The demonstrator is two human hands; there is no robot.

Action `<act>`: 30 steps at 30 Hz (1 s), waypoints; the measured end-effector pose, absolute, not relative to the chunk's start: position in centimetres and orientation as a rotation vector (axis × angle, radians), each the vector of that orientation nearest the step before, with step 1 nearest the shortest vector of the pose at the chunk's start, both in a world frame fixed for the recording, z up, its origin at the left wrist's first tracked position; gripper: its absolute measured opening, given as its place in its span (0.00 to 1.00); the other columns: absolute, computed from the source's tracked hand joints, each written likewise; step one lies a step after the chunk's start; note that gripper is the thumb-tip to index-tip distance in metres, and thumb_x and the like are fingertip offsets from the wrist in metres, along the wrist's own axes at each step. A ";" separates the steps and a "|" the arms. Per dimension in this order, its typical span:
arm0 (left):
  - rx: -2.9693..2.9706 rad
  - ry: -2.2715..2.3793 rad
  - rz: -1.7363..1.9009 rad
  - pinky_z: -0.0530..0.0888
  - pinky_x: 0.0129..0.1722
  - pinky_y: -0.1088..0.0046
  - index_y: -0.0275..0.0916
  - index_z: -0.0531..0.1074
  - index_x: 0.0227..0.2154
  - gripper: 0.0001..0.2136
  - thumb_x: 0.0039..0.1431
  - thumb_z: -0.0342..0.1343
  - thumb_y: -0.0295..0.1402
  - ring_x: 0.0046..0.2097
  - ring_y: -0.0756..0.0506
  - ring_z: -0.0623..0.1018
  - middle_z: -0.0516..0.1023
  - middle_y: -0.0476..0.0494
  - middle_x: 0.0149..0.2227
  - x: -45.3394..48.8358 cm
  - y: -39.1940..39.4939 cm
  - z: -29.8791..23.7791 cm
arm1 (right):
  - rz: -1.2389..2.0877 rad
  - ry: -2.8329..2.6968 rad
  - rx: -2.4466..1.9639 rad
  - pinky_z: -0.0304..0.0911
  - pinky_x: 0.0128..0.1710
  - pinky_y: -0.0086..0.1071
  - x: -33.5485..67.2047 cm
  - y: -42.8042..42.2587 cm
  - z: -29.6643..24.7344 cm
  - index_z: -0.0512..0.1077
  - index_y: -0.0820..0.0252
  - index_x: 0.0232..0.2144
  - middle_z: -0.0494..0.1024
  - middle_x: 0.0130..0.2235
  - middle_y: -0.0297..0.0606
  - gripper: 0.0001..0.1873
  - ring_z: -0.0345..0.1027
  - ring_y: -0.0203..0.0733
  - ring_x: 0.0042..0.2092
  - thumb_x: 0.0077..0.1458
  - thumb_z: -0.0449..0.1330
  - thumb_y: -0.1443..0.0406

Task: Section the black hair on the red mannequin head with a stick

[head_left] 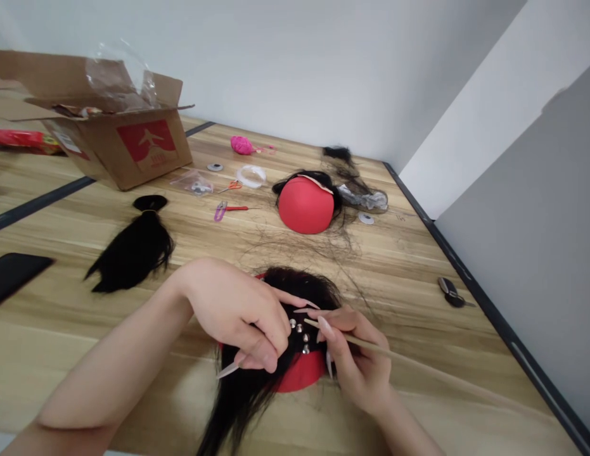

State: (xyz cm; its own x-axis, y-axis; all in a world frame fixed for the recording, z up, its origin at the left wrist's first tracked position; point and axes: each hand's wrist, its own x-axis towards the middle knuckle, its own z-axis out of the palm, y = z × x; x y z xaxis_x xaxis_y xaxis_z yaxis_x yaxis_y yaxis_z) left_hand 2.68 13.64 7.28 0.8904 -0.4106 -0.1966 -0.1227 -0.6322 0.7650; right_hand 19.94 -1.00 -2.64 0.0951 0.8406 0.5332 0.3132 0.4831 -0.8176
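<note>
A red dome-shaped form point(301, 375) sits on the table in front of me, mostly covered with black hair point(247, 399). Several shiny silver studs point(299, 328) show on it between my hands. My left hand point(242, 310) lies over the hair from the left, its index finger reaching toward the studs. Its other fingers are curled in; whatever they pinch is hidden. In my right hand point(361, 354) is a thin wooden stick point(437, 373), gripped between thumb and fingers. The tip of that stick points at the studs, and its long end runs to the lower right.
Behind stands a second red dome point(306, 206) with black hair. A bundle of black hair point(133, 250) lies left, near an open cardboard box point(128, 149). Farther back are pink yarn point(241, 145), orange-handled scissors point(234, 185) and a white ring-shaped roll point(251, 176). A key fob point(449, 290) lies right.
</note>
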 end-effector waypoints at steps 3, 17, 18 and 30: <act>2.280 -0.364 -0.452 0.48 0.70 0.63 0.39 0.66 0.22 0.15 0.66 0.51 0.23 0.35 0.51 0.80 0.79 0.52 0.27 2.6 13.5 7.4 | 0.491 -1.485 -1.050 0.74 0.39 0.30 19.9 -0.9 -2.6 0.72 0.57 0.33 0.79 0.31 0.35 0.08 0.80 0.41 0.39 0.59 0.59 0.75; 2.336 -0.357 -0.390 0.51 0.70 0.64 0.39 0.66 0.21 0.15 0.63 0.54 0.20 0.34 0.53 0.80 0.78 0.54 0.25 2.5 13.1 7.7 | 0.372 -1.548 -1.032 0.75 0.38 0.28 19.8 -0.7 -2.3 0.73 0.58 0.35 0.82 0.33 0.38 0.09 0.81 0.41 0.38 0.58 0.59 0.76; 2.339 -0.348 -0.392 0.51 0.70 0.63 0.39 0.66 0.21 0.15 0.63 0.54 0.20 0.34 0.53 0.80 0.78 0.55 0.25 2.5 13.0 7.7 | 0.367 -1.546 -1.034 0.75 0.39 0.28 19.8 -0.7 -2.4 0.73 0.57 0.35 0.82 0.33 0.38 0.09 0.81 0.41 0.38 0.58 0.59 0.76; 2.331 -0.357 -0.362 0.52 0.70 0.62 0.39 0.66 0.21 0.15 0.63 0.54 0.19 0.35 0.53 0.80 0.79 0.55 0.25 2.4 13.0 7.7 | 0.396 -1.500 -1.003 0.76 0.40 0.29 19.9 -0.7 -2.6 0.75 0.57 0.35 0.81 0.28 0.36 0.07 0.82 0.44 0.39 0.58 0.61 0.74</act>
State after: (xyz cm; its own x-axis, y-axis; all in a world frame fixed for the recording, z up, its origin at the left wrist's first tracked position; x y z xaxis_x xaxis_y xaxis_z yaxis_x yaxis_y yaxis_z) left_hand 2.35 12.98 7.69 0.9216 -0.3566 -0.1533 -0.1484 -0.6887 0.7097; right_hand 19.88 -0.73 -2.61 0.1025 0.7676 0.6327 0.3551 0.5659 -0.7441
